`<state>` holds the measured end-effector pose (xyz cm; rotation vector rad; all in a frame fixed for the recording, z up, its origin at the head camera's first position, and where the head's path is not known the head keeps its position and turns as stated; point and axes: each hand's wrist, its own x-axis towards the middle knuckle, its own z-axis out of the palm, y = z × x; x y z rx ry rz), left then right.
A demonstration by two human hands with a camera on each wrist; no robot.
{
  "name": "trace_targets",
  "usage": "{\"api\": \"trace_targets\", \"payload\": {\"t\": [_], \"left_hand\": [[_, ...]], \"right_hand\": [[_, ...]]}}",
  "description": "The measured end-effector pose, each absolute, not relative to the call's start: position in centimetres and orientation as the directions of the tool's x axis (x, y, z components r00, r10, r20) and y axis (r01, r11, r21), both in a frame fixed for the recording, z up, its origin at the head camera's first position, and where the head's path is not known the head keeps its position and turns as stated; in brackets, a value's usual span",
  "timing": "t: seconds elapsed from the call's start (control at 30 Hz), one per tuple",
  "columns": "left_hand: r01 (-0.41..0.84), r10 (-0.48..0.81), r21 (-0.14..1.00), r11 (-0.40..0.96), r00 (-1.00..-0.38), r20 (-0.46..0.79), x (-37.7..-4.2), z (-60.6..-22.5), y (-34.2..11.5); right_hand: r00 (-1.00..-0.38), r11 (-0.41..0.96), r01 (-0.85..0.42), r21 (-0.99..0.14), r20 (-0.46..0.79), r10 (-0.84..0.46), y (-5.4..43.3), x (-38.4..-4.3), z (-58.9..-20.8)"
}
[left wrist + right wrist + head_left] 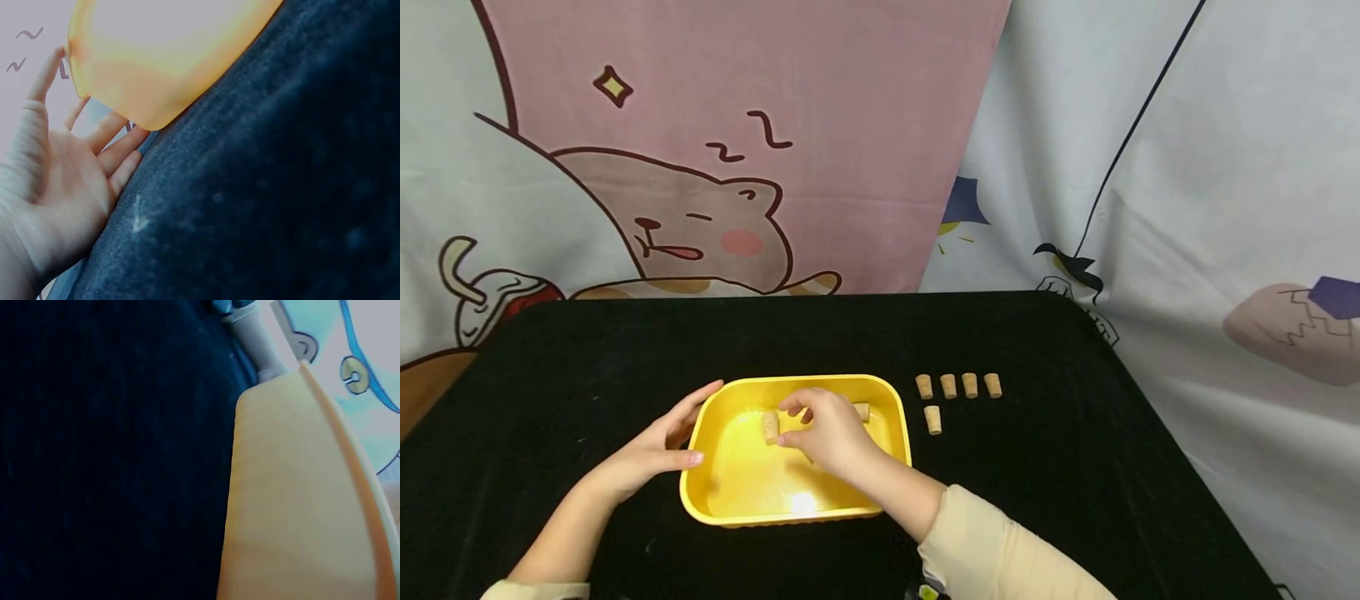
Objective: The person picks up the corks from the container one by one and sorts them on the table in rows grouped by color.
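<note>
Yellow tray (730,479) well apart from tabletop's 12 and 3 o'clock edges. Left hand (642,458), fingers loosely extended, touches its 9 o'clock rim. Right hand (835,429) over tray, fingers curved at cork (770,428), tray's 10 o'clock; cannot tell if gripped. Five corks (932,421), tray's 2 o'clock, on black cloth (1075,500). Printed curtain (880,167) behind.

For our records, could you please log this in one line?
left hand: touching yellow tray; right hand: over tray, near cork; five corks: beside tray

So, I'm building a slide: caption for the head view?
Left hand against a yellow tray, right hand beside a cork inside it, five corks outside on a black surface.
</note>
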<state>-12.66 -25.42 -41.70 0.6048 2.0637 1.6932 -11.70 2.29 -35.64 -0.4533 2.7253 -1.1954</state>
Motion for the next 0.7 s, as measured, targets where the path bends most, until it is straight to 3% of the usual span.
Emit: {"api": "trace_targets", "payload": {"t": [0.7], "left_hand": [[0.066, 0.578, 0.986, 0.152, -0.815, -0.035, -12.7, -41.6, -25.4]], "right_hand": [[-0.886, 0.668, -0.267, -0.694, -0.096, -0.454, 0.4, -14.6, -37.9]]}}
